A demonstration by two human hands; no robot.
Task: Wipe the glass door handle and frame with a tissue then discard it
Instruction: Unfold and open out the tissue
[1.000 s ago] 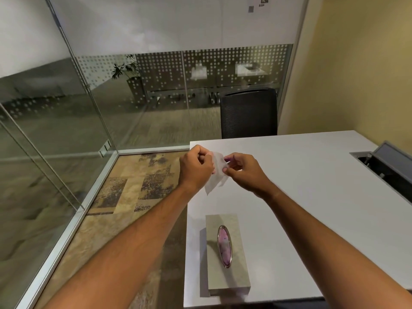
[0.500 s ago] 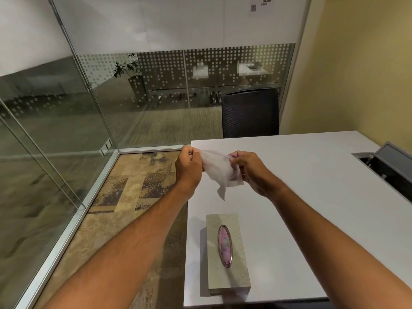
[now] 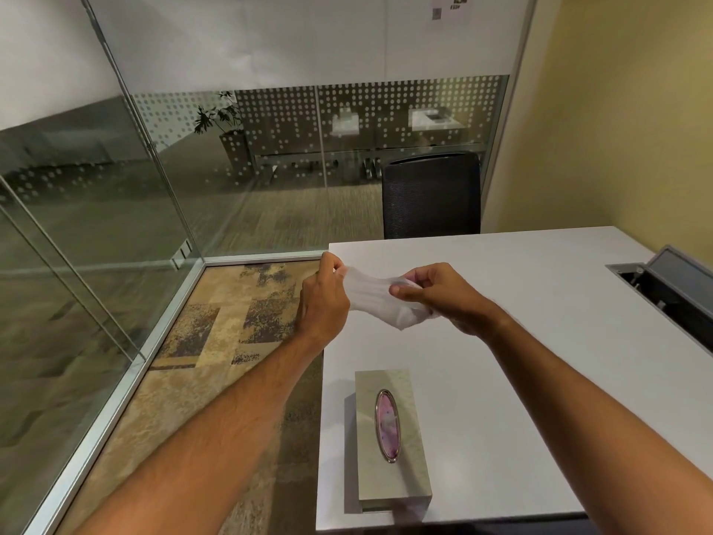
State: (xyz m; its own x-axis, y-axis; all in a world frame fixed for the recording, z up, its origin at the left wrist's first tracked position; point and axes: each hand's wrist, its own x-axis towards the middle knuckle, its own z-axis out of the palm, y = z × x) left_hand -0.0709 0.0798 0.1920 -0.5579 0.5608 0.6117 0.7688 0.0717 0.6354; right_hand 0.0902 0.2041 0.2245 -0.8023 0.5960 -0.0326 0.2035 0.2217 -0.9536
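Tissue hangs stretched above the table, pinched at one end by the left hand and at the other by the right hand, and pulling harder could tear it.

Glass walls, white table; black chair

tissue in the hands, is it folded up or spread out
Partly spread: the tissue is stretched between the left hand and right hand, each pinching an end, its lower part still bunched and creased.
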